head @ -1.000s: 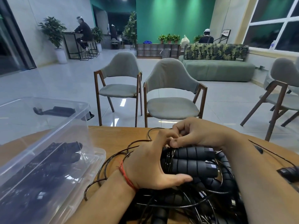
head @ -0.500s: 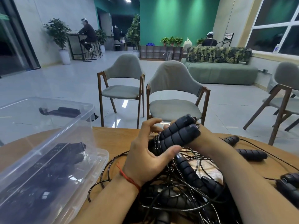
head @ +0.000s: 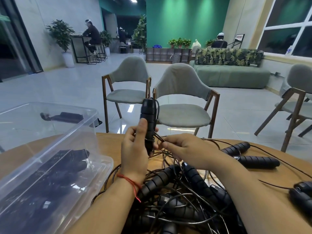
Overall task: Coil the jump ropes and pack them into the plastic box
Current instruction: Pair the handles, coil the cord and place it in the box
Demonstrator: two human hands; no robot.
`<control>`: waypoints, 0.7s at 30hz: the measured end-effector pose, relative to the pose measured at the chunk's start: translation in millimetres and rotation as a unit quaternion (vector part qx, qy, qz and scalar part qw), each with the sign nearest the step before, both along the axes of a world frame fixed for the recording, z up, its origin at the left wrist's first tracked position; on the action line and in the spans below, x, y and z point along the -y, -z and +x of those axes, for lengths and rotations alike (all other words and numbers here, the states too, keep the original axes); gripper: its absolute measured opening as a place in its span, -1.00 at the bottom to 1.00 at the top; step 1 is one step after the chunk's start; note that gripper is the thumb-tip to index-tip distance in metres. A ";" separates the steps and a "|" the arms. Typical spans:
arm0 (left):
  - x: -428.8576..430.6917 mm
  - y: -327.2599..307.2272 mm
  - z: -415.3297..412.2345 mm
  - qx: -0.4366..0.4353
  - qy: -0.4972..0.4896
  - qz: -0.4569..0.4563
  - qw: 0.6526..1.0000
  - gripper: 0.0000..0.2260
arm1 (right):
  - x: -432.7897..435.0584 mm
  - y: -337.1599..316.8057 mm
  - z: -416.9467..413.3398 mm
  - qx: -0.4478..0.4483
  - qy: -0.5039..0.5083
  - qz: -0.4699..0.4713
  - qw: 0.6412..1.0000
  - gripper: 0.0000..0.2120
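Left hand (head: 135,149) and right hand (head: 184,149) were close together above the wooden table (head: 109,144): the left was curled around a pair of black handles (head: 148,115) held upright, and the right pinched the thin cord (head: 160,141) just beside their lower end. A tangled heap of jump ropes (head: 177,191) lay beneath, nearer the person. At the left stood the clear plastic box (head: 67,106), open, with dark coiled ropes (head: 67,162) inside.

An office lounge: people (head: 92,35) are sitting on bar stools (head: 99,54) and behind a green sofa (head: 233,78), among potted plants (head: 61,34).
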State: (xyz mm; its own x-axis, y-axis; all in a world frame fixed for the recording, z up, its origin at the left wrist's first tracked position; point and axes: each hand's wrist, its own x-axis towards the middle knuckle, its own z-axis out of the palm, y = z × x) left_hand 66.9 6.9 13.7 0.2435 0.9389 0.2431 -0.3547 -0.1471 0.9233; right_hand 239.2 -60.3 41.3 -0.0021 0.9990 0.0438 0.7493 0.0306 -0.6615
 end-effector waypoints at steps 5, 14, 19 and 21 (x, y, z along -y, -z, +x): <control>-7.9 -3.3 2.0 0.102 0.039 -0.130 0.986 -0.53 | 0.7 0.3 -4.8 0.041 -0.005 0.010 0.999 -0.71; -21.2 4.2 -4.2 0.003 -0.045 -0.098 0.994 -0.43 | 9.4 -21.1 4.7 0.094 0.032 0.100 0.990 -0.71; -25.2 5.6 -8.9 -0.099 -0.088 -0.051 0.990 -0.58 | 18.0 -34.0 8.0 0.093 0.040 0.161 0.982 -0.74; -25.8 10.6 -6.1 -0.136 -0.078 -0.014 0.988 -0.76 | 19.7 -37.4 6.7 0.102 0.032 0.177 0.978 -0.78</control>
